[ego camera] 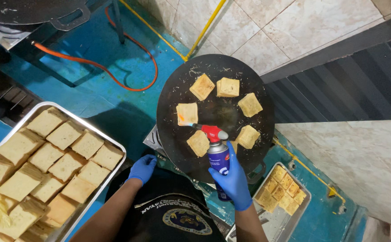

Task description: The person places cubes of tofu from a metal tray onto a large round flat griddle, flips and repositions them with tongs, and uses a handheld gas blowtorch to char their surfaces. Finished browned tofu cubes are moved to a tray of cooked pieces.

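The torch [217, 152], a blue gas canister with a red head, is upright over the near edge of the round black pan [173, 89]. The right hand [235, 179], in a blue glove, is wrapped around the canister. The nozzle points left at one bread square [187, 113]; a small flame shows at that square's lower left corner.

Seven squares lie on the pan, well apart from one another. All appear golden-yellow; none shows dark charring, so browning is judged to be at an early stage. The square under the flame is the one in work; the other six [249, 105] await or have had light passes, which cannot be told apart.

The left hand [142, 168], also gloved, is curled shut on the pan's near-left rim and holds nothing else.

At left, a large metal tray [92, 123] holds many pale squares, untoasted by appearance. At lower right, a smaller tray [303, 188] holds small yellow-brown pieces, judged finished.
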`<action>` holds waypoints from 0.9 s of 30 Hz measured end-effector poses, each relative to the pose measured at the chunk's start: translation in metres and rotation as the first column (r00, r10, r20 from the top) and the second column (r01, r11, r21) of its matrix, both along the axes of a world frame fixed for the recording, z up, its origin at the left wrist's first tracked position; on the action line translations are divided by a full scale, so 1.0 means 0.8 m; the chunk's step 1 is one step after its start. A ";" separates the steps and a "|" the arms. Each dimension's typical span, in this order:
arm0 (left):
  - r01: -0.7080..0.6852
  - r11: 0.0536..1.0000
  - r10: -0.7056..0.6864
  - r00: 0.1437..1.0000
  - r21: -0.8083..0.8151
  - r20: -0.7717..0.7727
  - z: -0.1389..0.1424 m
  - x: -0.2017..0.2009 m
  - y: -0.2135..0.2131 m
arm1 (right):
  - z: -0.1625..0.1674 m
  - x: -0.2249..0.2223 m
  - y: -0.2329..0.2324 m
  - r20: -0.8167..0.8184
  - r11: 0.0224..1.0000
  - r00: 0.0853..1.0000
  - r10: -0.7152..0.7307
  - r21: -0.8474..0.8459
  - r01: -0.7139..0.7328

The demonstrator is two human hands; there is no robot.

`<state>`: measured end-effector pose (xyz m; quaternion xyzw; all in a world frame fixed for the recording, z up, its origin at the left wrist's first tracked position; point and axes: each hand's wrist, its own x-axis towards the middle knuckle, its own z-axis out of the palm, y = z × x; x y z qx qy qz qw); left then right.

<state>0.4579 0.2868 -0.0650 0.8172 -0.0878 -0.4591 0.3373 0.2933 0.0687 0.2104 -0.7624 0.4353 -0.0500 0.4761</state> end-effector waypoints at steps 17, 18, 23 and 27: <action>0.044 0.999 -0.045 0.997 0.026 0.056 0.001 0.001 0.020 | -0.024 0.026 -0.013 0.085 0.996 0.994 -0.062 -0.066 0.068; 0.041 0.999 -0.043 0.998 0.022 0.053 0.001 0.002 0.020 | -0.023 0.024 -0.011 0.090 0.995 0.995 -0.052 -0.076 0.059; 0.032 0.999 -0.032 0.999 -0.005 0.039 -0.003 0.005 0.015 | -0.016 0.004 0.002 0.038 0.999 0.999 -0.035 -0.029 0.036; 0.028 0.999 -0.027 0.999 -0.022 0.046 -0.001 0.005 0.013 | -0.010 -0.012 0.009 -0.034 0.997 0.999 -0.030 -0.070 0.027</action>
